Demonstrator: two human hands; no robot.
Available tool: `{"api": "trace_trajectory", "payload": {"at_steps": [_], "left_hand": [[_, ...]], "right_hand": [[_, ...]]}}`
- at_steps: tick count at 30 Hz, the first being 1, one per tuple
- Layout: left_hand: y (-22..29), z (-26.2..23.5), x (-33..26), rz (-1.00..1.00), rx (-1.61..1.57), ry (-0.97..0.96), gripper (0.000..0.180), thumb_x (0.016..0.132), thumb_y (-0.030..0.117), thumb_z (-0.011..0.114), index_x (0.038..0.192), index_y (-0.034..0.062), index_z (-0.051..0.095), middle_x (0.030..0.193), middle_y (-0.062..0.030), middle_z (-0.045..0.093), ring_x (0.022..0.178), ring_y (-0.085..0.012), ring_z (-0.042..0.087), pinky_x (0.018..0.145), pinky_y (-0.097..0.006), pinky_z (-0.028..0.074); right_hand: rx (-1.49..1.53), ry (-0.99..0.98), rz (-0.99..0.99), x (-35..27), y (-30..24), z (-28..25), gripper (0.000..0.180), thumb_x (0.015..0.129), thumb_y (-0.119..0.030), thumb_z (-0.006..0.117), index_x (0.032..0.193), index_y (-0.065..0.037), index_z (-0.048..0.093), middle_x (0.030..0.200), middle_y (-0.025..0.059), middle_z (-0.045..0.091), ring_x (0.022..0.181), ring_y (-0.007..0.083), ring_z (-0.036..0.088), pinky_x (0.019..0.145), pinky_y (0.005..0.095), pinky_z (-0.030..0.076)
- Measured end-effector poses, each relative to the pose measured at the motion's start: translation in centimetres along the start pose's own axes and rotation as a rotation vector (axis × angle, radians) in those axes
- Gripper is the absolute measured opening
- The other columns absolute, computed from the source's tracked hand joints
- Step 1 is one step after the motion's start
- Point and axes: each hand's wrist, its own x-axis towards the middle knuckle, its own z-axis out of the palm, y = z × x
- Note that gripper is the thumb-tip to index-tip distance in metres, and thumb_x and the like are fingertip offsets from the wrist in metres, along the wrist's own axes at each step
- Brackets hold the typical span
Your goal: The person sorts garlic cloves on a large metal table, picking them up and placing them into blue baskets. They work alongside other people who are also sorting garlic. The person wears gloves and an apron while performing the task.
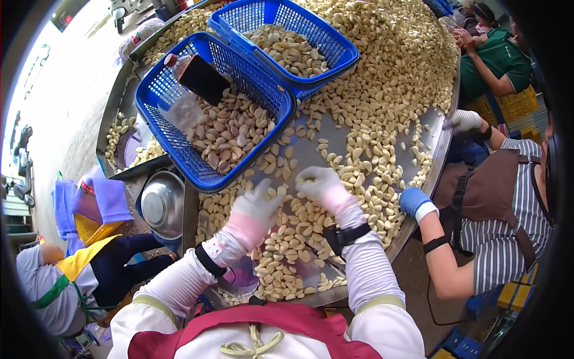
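Left hand [257,205] over garlic [299,216], printed cuff [223,246]

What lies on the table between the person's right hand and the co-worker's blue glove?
In the head view, loose garlic cloves lie on the table between the right hand and the blue glove.

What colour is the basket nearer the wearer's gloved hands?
The nearer basket is blue, showing best in the head view.

Cream garlic [382,149], blue baskets [245,69], grey-striped shirt [493,248]
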Motion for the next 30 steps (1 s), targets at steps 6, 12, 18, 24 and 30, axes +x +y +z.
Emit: {"api": "trace_trajectory", "payload": {"at_steps": [6,12,18,24,30], "left_hand": [[-0.3,2.9,8.8,-0.093,-0.18,0.128,0.017,0.091,0.01,0.06,0.107,0.008,0.066,0.11,-0.0207,0.065,0.101,-0.0379,0.063,0.088,-0.047,0.051],[-3.7,5.8,7.9,0.112,-0.243,0.254,0.017,0.088,0.017,0.065,0.101,0.0059,0.069,0.095,-0.0209,0.066,0.099,-0.0387,0.063,0.091,-0.047,0.049],[-3.9,2.3,8.0,-0.459,-0.966,0.067,0.022,0.087,0.02,0.073,0.1,0.003,0.073,0.089,-0.0132,0.069,0.083,-0.027,0.065,0.074,-0.038,0.05],[3.2,-0.1,4.5,0.0,-0.878,0.294,0.023,0.085,0.015,0.079,0.102,-0.0003,0.073,0.089,-0.0063,0.067,0.08,-0.0167,0.063,0.069,-0.028,0.051],[7.6,-1.3,2.4,0.155,-0.805,0.41,0.01,0.092,0.009,0.071,0.099,0.0023,0.073,0.09,-0.0089,0.066,0.077,-0.0199,0.064,0.069,-0.031,0.052]], "right_hand": [[0.498,0.085,0.065,1.5,-2.5,-0.2,0.021,0.085,-0.017,0.076,0.1,-0.004,0.07,0.078,0.005,0.066,0.065,0.0117,0.063,0.055,0.0261,0.051],[-0.205,0.45,-0.342,3.9,-2.0,0.8,0.028,0.085,-0.024,0.073,0.108,-0.008,0.072,0.107,0.0186,0.07,0.099,0.0377,0.067,0.089,0.0427,0.053],[-0.392,0.273,-0.171,6.6,-4.1,2.0,0.031,0.091,-0.027,0.069,0.111,-0.004,0.066,0.104,0.0203,0.07,0.1,0.0378,0.068,0.087,0.0433,0.054],[1.341,-0.19,0.185,-3.1,-1.3,0.6,0.037,0.095,-0.025,0.065,0.126,-0.006,0.061,0.104,0.01,0.069,0.094,0.0191,0.066,0.077,0.0315,0.057],[1.73,-0.164,-0.077,-17.3,3.6,-1.4,0.043,0.096,-0.036,0.068,0.13,-0.012,0.059,0.111,0.0181,0.063,0.074,0.0213,0.065,0.048,0.0246,0.049]]}}
